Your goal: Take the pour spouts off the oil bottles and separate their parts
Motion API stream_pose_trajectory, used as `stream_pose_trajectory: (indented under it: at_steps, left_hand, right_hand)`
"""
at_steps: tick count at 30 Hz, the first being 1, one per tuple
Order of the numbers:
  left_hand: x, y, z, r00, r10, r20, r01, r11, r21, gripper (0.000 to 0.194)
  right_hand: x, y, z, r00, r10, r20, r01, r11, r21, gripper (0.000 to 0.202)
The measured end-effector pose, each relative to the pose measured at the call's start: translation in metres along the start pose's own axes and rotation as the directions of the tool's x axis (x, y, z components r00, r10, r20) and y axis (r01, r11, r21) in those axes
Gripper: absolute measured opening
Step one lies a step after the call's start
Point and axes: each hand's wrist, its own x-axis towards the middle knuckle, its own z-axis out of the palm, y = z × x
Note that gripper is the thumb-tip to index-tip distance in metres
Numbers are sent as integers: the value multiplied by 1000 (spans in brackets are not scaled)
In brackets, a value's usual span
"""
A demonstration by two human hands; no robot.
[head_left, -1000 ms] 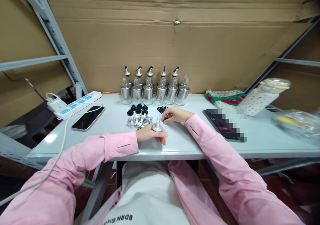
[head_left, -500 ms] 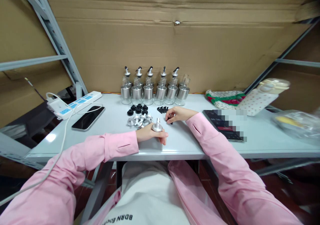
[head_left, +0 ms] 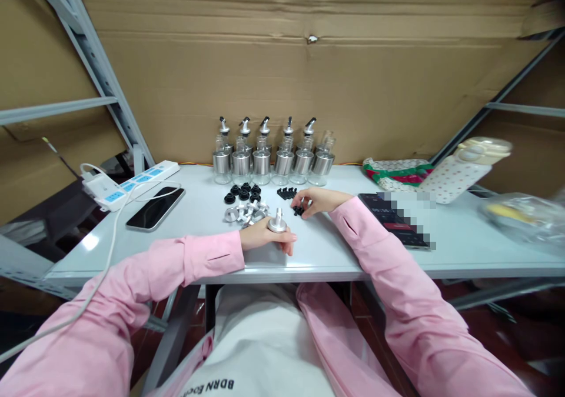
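Observation:
My left hand (head_left: 267,235) is closed around a silver metal pourer top (head_left: 278,223), its spout pointing up. It rests low over the front of the table. My right hand (head_left: 315,200) has its thumb and forefinger apart around small black flip caps (head_left: 299,211) on the tabletop; whether the fingertips touch one is unclear. Just left of them runs a row of more small black caps (head_left: 286,193). Several silver pourer tops (head_left: 249,212) lie in a pile beyond my left hand, with black ringed stoppers (head_left: 243,193) behind them.
Two rows of glass bottles with steel sleeves (head_left: 262,164) stand at the back, several bearing pourers. A phone (head_left: 156,209) and power strip (head_left: 136,185) with a white cable are left. At right are another phone (head_left: 395,220), a dotted bottle (head_left: 457,176) and a plastic bag (head_left: 525,217).
My right thumb and forefinger have spread apart, and small black caps now show between them. My left hand and the pourer top stay in place.

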Motion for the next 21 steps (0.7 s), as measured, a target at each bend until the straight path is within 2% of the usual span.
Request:
stream_pose_trajectory:
  at_steps: [5,8,11,14,15,17,19,21]
  left_hand:
    - [0,-3,1,999,25,-34,-28,996,-81,48]
    - [1,-7,0,997,44,-56,-52,987,-151,51]
    - [2,-11,-1,996,63,-70,-77,973,-220,53]
    - [2,-10,-2,999,36,-6,-36,927,-374,55]
    - [1,-8,-3,999,19,45,2,905,-426,56]
    - [-2,-2,-5,986,-7,166,88,870,-486,59]
    - [-5,5,-9,962,-34,271,164,865,-474,61]
    - [-7,11,-14,947,-74,314,199,901,-387,60]
  right_hand:
    - [-2,-6,0,1000,-12,6,12,999,-34,50]
    - [-5,-16,-3,992,-71,-100,62,994,-89,43]
    - [-9,-33,-7,949,-187,-254,178,982,-58,36]
    - [-8,-56,-2,906,-313,-284,349,933,84,37]
    - [-8,-65,3,885,-369,-283,410,906,102,36]
    - [-6,-81,18,810,-497,-313,530,848,26,33]
    - [-4,-93,34,694,-618,-370,610,777,-155,35]
    - [-3,-100,46,565,-727,-390,617,686,-385,39]
